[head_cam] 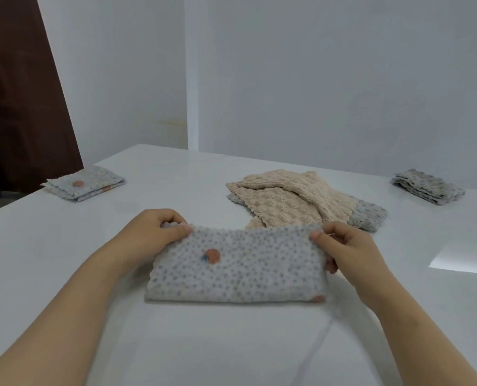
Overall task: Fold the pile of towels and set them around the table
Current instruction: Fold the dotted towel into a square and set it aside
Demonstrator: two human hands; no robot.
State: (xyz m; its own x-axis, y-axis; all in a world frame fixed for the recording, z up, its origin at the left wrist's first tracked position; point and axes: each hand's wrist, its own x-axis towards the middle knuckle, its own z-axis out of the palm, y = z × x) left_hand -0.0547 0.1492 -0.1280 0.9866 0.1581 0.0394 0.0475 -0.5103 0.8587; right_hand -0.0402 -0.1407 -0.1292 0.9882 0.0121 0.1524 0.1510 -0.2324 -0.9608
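Note:
A grey dotted towel [237, 271] with an orange spot lies folded into a long band on the white table [64, 260] in front of me. My left hand [151, 232] pinches its far left corner, thumb on top. My right hand [345, 246] pinches its far right corner the same way. Behind it sits a loose pile with a beige towel [290, 199] on top of a grey towel [368, 215]. One folded grey towel [85, 183] rests at the far left edge. Another folded grey towel [429, 186] rests at the far right.
The table's far edge meets white walls. A dark brown door [17, 101] stands at the left. A bright patch of reflected light [465, 257] lies on the table at the right.

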